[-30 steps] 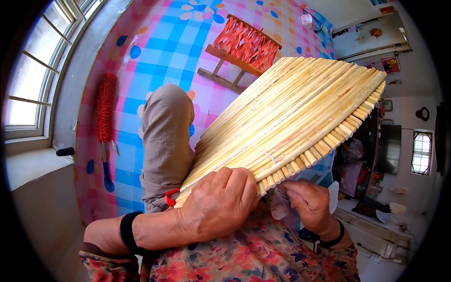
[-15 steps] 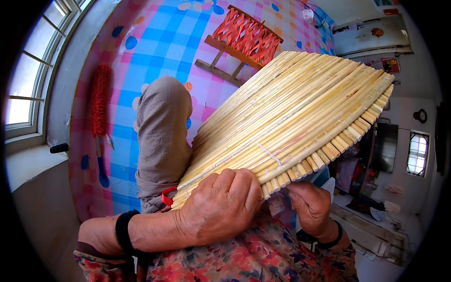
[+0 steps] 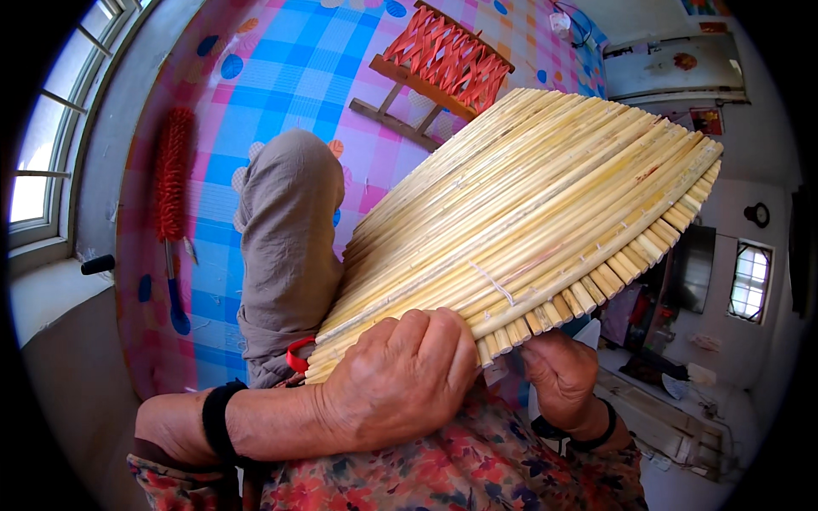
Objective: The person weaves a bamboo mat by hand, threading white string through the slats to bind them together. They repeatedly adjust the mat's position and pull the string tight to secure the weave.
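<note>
Bright daylight from left window (image 3: 38, 183), sharp focus, bent fisheye edges

Straw mat (image 3: 528, 221): pale yellow stalks laid side by side, bound with thin thread, cut ends showing along the near edge. Held up, tilted, fanning up and right from the left hand (image 3: 400, 383); right hand (image 3: 558, 379) under its near edge.

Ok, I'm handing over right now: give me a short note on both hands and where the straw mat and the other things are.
Left hand: gripping the near edge of the woven straw mat, fingers curled over it.
Right hand: under the mat's near edge, at the stalk ends; its grip is partly hidden.
Mat: held up, tilted, above the lap.
Red-handled tool: peeks out beside the left hand.
Done: many stalks already bound into the mat.
Left: cannot be told from this view.
</note>
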`<control>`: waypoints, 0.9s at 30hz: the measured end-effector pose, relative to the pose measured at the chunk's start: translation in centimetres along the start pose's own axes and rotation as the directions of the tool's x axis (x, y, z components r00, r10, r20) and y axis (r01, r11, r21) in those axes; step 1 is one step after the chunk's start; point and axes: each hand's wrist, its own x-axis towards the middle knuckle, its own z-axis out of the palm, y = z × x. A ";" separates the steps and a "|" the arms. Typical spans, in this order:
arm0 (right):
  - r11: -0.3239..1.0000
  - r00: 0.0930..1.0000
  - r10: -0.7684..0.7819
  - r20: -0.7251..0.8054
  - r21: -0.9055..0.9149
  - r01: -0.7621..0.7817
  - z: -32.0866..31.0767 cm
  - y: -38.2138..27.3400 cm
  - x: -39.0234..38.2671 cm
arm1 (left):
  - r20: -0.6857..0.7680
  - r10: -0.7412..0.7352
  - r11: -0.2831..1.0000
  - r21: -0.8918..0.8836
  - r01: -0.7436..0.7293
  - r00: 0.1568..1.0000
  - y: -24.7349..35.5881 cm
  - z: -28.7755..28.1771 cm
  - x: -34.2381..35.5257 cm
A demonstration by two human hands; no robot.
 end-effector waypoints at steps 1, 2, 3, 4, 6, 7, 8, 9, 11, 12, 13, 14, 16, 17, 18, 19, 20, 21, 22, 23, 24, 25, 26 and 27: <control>1.000 1.000 0.002 -0.001 0.007 -0.002 0.0 0.0 0.0 | -0.005 -0.005 1.000 0.001 0.005 1.000 0.0 0.1 0.0; 1.000 1.000 0.005 -0.002 0.014 -0.005 0.1 0.0 0.0 | -0.010 -0.010 1.000 0.002 0.011 1.000 0.0 0.1 -0.1; 1.000 1.000 0.008 -0.005 0.021 -0.008 0.1 0.0 0.0 | -0.010 -0.008 1.000 -0.001 0.008 1.000 -0.1 0.1 -0.1; 1.000 1.000 0.004 -0.009 0.025 -0.004 0.2 0.1 0.0 | -0.009 -0.006 1.000 -0.004 0.006 1.000 -0.1 0.0 0.0; 0.999 1.000 -0.004 -0.014 0.034 0.005 0.5 0.3 0.0 | -0.006 0.002 1.000 -0.002 -0.002 1.000 -0.1 -0.1 0.1; 0.999 0.998 -0.043 -0.049 0.019 0.044 0.7 0.2 0.3 | -0.003 0.008 1.000 0.001 -0.008 1.000 0.0 -0.1 0.2; 0.997 0.993 -0.083 -0.083 0.003 0.083 1.0 0.1 0.8 | 0.000 0.014 1.000 0.005 -0.014 1.000 0.1 -0.1 0.2; 0.993 0.986 -0.121 -0.117 -0.015 0.120 1.2 0.0 1.2 | -0.006 0.007 1.000 0.010 -0.007 1.000 0.1 -0.1 0.2; 0.997 0.992 -0.079 -0.096 -0.005 0.079 1.3 -0.1 1.2 | -0.017 -0.005 1.000 0.020 0.006 1.000 0.1 0.0 0.1; 0.998 0.994 -0.062 -0.086 0.001 0.062 1.3 -0.1 1.3 | -0.030 -0.007 1.000 0.024 0.008 1.000 0.0 0.0 0.1; 0.999 0.996 -0.048 -0.077 0.009 0.049 1.3 -0.1 1.5 | -0.042 -0.009 1.000 0.028 0.011 0.999 0.0 0.1 0.2; 0.999 0.997 -0.034 -0.067 0.018 0.035 1.2 -0.2 1.6 | -0.055 -0.011 0.999 0.032 0.013 0.998 0.0 0.2 0.1; 0.997 0.998 0.048 -0.034 0.068 -0.046 1.1 -0.3 1.5 | -0.030 -0.009 1.000 -0.001 0.009 1.000 -0.1 0.3 0.0; 0.987 0.993 0.117 -0.009 0.109 -0.115 1.1 -0.5 1.2 | -0.018 -0.007 1.000 -0.018 0.007 1.000 -0.1 0.3 -0.1; 0.972 0.983 0.185 0.017 0.143 -0.185 1.0 -0.6 1.0 | -0.005 -0.005 0.999 -0.033 0.005 1.000 -0.1 0.3 0.0; 0.979 0.987 0.159 0.002 0.130 -0.158 1.0 -0.3 0.9 | 0.008 -0.002 0.999 -0.049 0.002 1.000 0.0 0.3 0.1; 0.985 0.991 0.133 -0.013 0.117 -0.131 1.0 0.3 0.8 | 0.021 0.002 0.998 -0.065 0.000 1.000 0.0 0.2 0.3; 0.988 0.993 0.118 -0.023 0.100 -0.115 1.0 0.7 0.4 | 0.043 0.021 0.996 -0.085 -0.017 0.999 0.2 0.4 0.3; 0.985 0.991 0.130 -0.023 0.118 -0.127 0.8 0.9 0.1 | 0.065 0.041 0.994 -0.106 -0.034 0.997 0.3 0.5 0.3; 0.981 0.989 0.143 -0.022 0.137 -0.139 0.6 1.1 -0.3 | 0.087 0.061 0.991 -0.128 -0.050 0.994 0.4 0.7 0.4; 0.980 0.989 0.145 -0.034 0.139 -0.139 0.5 1.3 -0.7 | 0.086 0.092 0.988 -0.131 -0.080 0.992 0.6 1.0 0.3; 0.980 0.988 0.145 -0.044 0.142 -0.137 0.4 1.4 -1.1 | 0.085 0.122 0.985 -0.134 -0.110 0.989 0.6 1.4 0.2; 0.984 0.989 0.132 -0.064 0.132 -0.122 0.4 1.7 -1.4 | 0.083 0.151 0.981 -0.137 -0.139 0.985 0.8 1.7 0.1; 0.980 0.987 0.139 -0.078 0.153 -0.125 0.5 1.9 -1.5 | 0.100 0.162 0.981 -0.126 -0.149 0.982 0.8 1.8 0.1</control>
